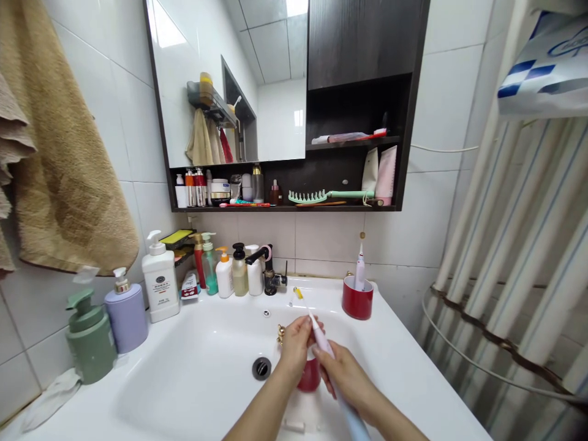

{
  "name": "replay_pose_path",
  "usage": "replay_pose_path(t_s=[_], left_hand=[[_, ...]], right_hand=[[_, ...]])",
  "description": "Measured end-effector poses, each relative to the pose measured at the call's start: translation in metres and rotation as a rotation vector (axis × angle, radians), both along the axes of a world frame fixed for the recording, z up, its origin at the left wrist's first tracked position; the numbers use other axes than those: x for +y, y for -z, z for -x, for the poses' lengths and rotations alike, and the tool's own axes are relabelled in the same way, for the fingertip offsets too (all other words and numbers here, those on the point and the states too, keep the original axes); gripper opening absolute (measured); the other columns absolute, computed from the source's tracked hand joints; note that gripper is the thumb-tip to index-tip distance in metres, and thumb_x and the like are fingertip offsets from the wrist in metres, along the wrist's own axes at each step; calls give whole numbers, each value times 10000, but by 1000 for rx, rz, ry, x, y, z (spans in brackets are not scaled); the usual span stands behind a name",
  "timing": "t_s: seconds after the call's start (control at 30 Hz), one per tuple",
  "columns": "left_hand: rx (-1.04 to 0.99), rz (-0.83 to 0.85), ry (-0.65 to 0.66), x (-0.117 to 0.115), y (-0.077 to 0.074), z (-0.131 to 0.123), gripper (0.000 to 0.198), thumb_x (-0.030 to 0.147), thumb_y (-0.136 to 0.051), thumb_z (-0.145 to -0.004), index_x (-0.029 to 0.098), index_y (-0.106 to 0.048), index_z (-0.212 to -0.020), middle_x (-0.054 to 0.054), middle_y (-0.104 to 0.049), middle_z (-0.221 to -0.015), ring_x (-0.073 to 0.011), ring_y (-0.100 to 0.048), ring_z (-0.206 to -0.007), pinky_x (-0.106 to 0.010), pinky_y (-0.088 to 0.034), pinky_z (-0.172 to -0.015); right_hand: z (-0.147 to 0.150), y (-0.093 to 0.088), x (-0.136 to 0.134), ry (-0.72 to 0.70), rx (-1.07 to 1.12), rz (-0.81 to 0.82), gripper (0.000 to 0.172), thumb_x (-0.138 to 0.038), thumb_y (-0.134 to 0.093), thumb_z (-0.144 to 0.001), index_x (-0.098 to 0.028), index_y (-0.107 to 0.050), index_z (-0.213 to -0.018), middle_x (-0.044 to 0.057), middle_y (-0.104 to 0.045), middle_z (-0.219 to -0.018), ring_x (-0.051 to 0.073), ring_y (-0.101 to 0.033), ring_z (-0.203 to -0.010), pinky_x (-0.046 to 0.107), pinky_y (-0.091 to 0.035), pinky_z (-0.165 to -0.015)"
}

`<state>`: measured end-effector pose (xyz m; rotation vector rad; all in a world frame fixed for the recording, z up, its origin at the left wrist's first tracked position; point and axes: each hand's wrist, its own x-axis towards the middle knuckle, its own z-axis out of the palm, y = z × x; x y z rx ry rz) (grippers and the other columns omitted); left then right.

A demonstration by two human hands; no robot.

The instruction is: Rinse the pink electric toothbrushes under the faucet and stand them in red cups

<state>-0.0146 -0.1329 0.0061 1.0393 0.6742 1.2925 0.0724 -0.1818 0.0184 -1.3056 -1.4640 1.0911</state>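
Note:
Over the sink (197,367), both hands hold a pale pink electric toothbrush (322,340) that slants up and away, its yellow-tipped head (299,294) pointing toward the back rim. My left hand (296,349) closes its fingers around the upper part, near the neck. My right hand (342,370) is wrapped round the handle lower down; the handle's lower end looks pale blue. Beneath the hands a red cup (309,376) is partly hidden in the basin. Just left of my left hand shows a small gold-coloured thing (280,334) whose kind I cannot make out.
A red cup (357,301) with another pink electric toothbrush (359,269) stands on the right rim. The black faucet (271,275) is at the back, beside several pump bottles (225,275). A black drain (261,369) lies left of my hands. Above hangs a mirrored cabinet (358,46).

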Motion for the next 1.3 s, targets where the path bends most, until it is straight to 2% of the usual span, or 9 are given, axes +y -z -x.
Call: replay_pose_path(t_s=[0.07,0.13,0.23,0.33,0.57,0.77,1.0,1.13,1.3], left_hand=[[-109,100,60,2,4,-5,259,354,-563,-546,121,-522,-654,-34,-573,-575,-129,-538,-550,-272,-402,-604],[-181,170,47,6,10,-4,215,308,-582,-535,125,-511,-623,-17,-564,-544,-112,-534,-523,-254,-406,-598],[-231,241,-2,12,14,4,160,250,-582,-543,126,-508,-614,-15,-565,-547,-100,-537,-530,-234,-412,-605],[-241,267,-35,16,10,11,125,216,-574,-557,125,-507,-610,-17,-564,-549,-94,-535,-533,-226,-418,-611],[-240,252,-56,16,-2,17,158,229,-589,-552,128,-468,-547,1,-549,-520,-69,-516,-502,-190,-414,-569],[-210,292,-106,17,0,18,181,245,-598,-543,133,-457,-533,-8,-553,-526,-74,-519,-498,-194,-419,-556],[-252,339,-165,19,2,17,145,186,-565,-594,134,-452,-519,0,-532,-496,-67,-514,-475,-187,-432,-551],[-268,347,-169,18,1,17,115,154,-549,-610,132,-456,-545,-7,-543,-515,-70,-527,-494,-185,-436,-566],[-265,375,-191,17,-2,16,123,139,-532,-625,134,-442,-542,-2,-533,-487,-60,-515,-463,-180,-436,-558]], right_hand=[[0,14,0,-16,28,67,215,-375,-371,-695,-163,-384,-661,-76,-395,-411,37,-327,-312,158,-266,-313],[-3,20,0,-62,67,119,192,-357,-396,-683,-166,-395,-701,-65,-426,-464,41,-361,-337,155,-285,-314],[-6,21,0,-140,120,230,208,-379,-387,-684,-175,-406,-720,-54,-441,-504,43,-383,-342,152,-295,-302],[-3,16,-3,-172,162,310,258,-425,-347,-695,-175,-407,-712,-52,-433,-497,36,-371,-327,148,-294,-293],[8,18,-6,-122,107,201,219,-382,-367,-694,-176,-416,-753,-56,-398,-542,42,-396,-352,163,-322,-309],[8,24,-4,-99,21,191,253,-411,-343,-691,-173,-422,-724,-61,-377,-506,44,-369,-338,164,-303,-299],[10,17,-6,-115,-42,214,228,-389,-292,-712,-181,-382,-685,-57,-382,-521,32,-339,-313,152,-269,-274],[9,18,-5,-52,-172,132,162,-326,-333,-702,-176,-393,-713,-55,-390,-522,33,-353,-313,145,-255,-270],[7,24,-3,-118,-127,167,214,-349,-256,-729,-181,-388,-722,-50,-386,-534,39,-352,-313,154,-258,-268]])
